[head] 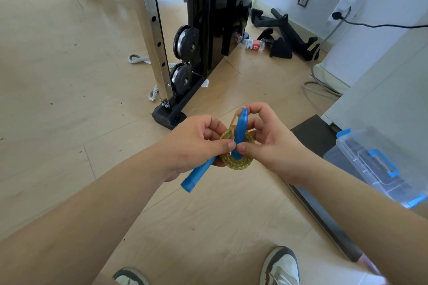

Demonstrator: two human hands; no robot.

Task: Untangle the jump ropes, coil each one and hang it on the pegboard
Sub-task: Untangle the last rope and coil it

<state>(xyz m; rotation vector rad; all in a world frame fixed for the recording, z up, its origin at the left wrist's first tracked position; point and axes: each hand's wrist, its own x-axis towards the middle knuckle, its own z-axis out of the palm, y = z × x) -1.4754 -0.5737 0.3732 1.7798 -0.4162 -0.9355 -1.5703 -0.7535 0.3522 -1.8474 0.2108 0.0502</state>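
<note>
- A pair of grey-and-white shoes [281, 266] is standing on a pale wooden floor [58, 76] at the bottom edge.
- Two bare forearms are reaching forward from the lower corners, and the hands are meeting mid-view, above the floor.
- The left hand [196, 143] is gripping a yellow jump rope [231, 165] wound into a small flat coil, its thumb pressing on the coil's near side. One blue handle [196, 177] is sticking out below this hand, pointing down and to the left.
- The right hand [268, 136] is pinching the same coil from the other side (the two thumb tips are almost touching). Its curled fingers are holding the top of a second blue handle [240, 132], which is standing upright across the coil's middle.
- A thin tan band [235, 118] is running from the coil up to the right fingers.
- To the right, a clear plastic box [356, 159] with blue clasps is sitting beside a black mat [312, 134].
- Further off, a black and chrome gym machine [208, 18] is standing on the floor, with a grey cord [139, 59] lying behind its post.
- Beyond it, a water bottle [253, 44] is lying near the wall, and a white power strip [345, 2] is showing on the wall above.
</note>
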